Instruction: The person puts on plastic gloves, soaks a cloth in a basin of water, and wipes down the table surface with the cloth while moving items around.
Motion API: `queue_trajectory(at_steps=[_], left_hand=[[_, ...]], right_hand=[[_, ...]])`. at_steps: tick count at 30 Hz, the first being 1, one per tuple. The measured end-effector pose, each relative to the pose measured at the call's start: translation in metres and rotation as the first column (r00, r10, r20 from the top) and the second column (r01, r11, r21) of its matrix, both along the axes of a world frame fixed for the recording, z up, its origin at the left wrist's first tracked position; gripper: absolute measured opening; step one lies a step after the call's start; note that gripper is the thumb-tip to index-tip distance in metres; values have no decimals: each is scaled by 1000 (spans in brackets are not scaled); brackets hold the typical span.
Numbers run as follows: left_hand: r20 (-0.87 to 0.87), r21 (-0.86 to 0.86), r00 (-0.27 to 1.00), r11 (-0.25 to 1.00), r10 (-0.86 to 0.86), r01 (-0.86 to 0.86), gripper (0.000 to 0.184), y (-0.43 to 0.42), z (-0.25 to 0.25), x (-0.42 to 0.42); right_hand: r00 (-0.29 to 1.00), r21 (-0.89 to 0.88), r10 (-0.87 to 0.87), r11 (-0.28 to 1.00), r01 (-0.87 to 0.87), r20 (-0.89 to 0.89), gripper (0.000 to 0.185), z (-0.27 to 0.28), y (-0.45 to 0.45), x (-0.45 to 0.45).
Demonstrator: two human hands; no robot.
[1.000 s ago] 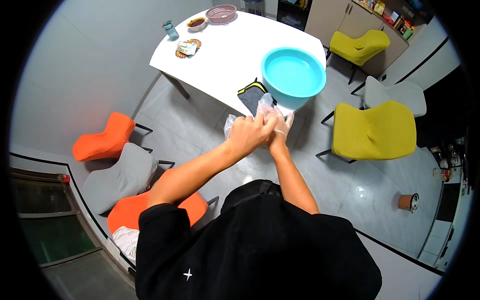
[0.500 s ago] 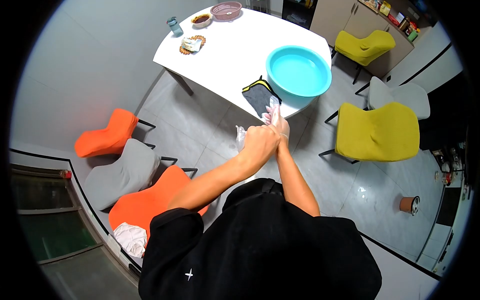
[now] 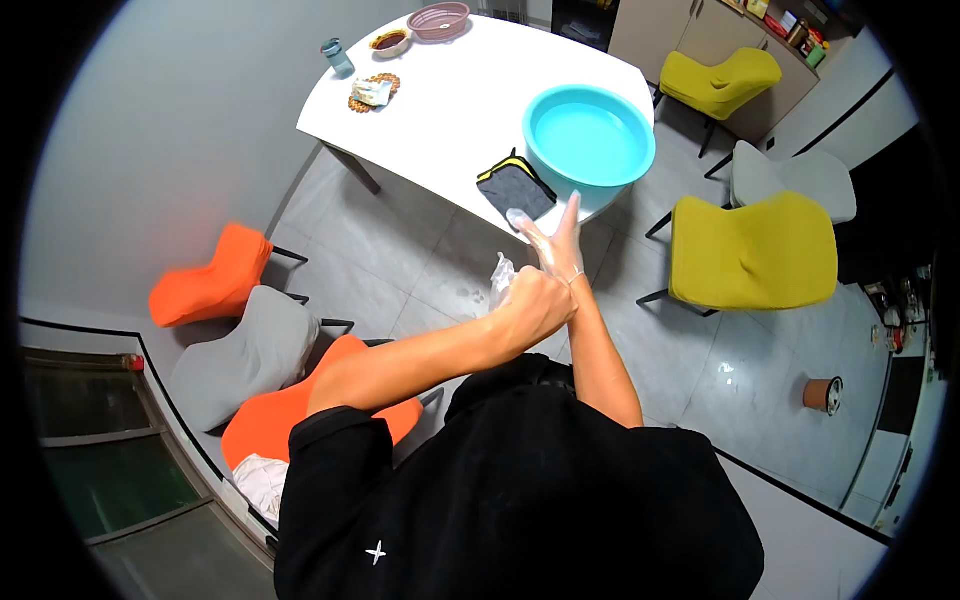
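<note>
My right hand (image 3: 560, 243) wears a thin clear plastic glove, with thumb and fingers spread apart above the table's near edge. My left hand (image 3: 541, 302) is bare and closed at my right wrist, by the glove's cuff. A loose clear plastic glove (image 3: 502, 277) hangs crumpled from its far side, seemingly pinched in the fingers. Just beyond the gloved fingertips, a grey cloth with black and yellow edging (image 3: 517, 192) lies on the white table (image 3: 450, 110). Right of the cloth stands a round turquoise basin (image 3: 590, 137).
On the table's far left are a pinkish basket (image 3: 438, 20), a bowl of dark sauce (image 3: 389, 43), a bottle (image 3: 338, 58) and a packet on a beaded mat (image 3: 374, 93). Orange (image 3: 215, 278) and grey chairs stand left, yellow chairs (image 3: 755, 255) right. A small bin (image 3: 821, 396) is on the floor.
My right hand's fingers have spread apart inside the glove. My left hand has slid down slightly toward my right wrist, and the loose glove has shifted right with it.
</note>
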State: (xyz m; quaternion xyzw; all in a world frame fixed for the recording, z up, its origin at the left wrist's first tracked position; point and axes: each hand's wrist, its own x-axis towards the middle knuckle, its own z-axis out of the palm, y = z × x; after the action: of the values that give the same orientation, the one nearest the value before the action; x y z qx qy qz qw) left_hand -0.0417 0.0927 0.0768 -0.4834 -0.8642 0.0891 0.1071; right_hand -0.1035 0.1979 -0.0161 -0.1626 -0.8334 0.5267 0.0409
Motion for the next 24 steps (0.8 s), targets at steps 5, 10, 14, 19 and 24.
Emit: queue_trajectory(at_steps=[5,10,14,19,24], left_hand=[[-126,141,991,989,-35,53,16,3,7,1],[412,408,861,905,-300,120,27,-13,30,32],[435,524,900,810,11,-263,24,-11,35,13],[483,550,861,711,156,-438,23,-6,7,-24],[644,319,719,762,261,-563,26,-9,-1,-38]], right_hand=[[939,-63,307,952,-300,155,96,8,-3,4],[969,621,245,754,-216,40,75,31,7,8],[754,624,515,445,-642,408,50,26,21,-7],[674,709,567,209,-674,474,40,9,14,-9],[620,655,458,104,-749,636,35,-7,4,-17]])
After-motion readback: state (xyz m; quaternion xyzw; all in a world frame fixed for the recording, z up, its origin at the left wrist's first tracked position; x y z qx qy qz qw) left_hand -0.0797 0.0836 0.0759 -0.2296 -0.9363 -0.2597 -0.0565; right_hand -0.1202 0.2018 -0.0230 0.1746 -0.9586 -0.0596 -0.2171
